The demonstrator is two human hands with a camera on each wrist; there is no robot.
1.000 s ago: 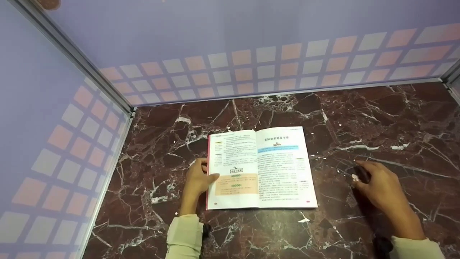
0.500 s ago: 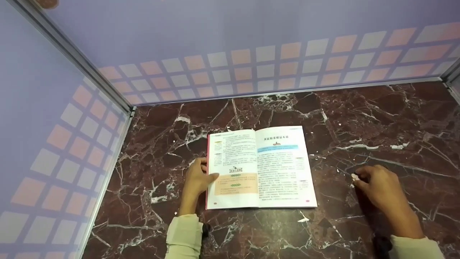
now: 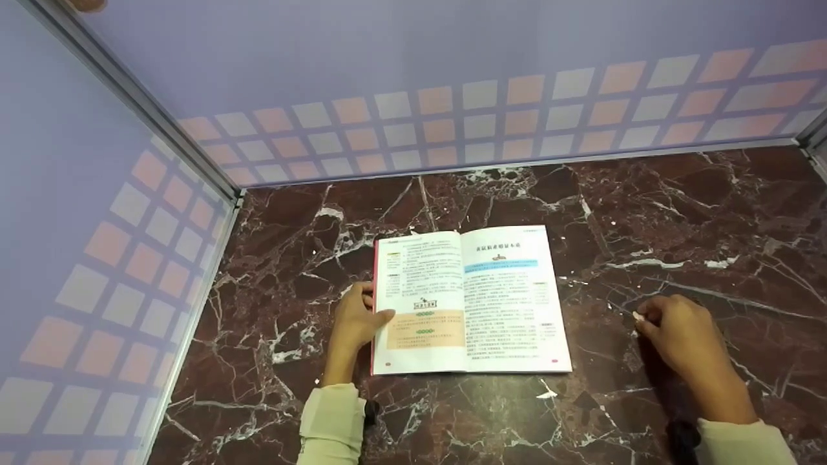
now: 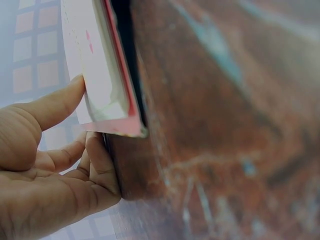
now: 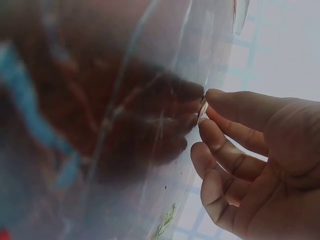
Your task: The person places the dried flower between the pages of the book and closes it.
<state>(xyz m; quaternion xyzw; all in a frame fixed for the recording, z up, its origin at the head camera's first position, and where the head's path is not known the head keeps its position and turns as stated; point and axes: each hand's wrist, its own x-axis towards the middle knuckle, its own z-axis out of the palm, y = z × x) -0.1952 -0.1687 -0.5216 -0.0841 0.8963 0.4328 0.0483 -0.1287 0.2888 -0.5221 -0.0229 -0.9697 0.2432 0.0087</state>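
An open book [image 3: 420,358] with printed pages and a pinkish-red cover lies on the marbled table. My left hand [image 3: 355,316] grips its left edge. The left wrist view shows the thumb [image 4: 62,102] on the page side and the fingers [image 4: 100,160] under the pink cover [image 4: 117,127]. To the right of the book, my right hand [image 3: 685,332] is low over the table, thumb and fingertips together on a small pale piece [image 3: 638,316]. In the right wrist view this piece [image 5: 202,107] looks thin and is mostly hidden by the fingertips; its kind cannot be made out.
The dark red marbled table [image 3: 491,420] has white veins and pale specks. A lilac panel [image 3: 452,51] with pink and white squares closes off the back, and another panel [image 3: 71,213] stands at the left. A green sprig-like mark [image 5: 166,220] shows in the right wrist view.
My right hand's fingers have drawn in from a wider spread to meet the thumb at the small pale piece. The left hand and the book have stayed almost still.
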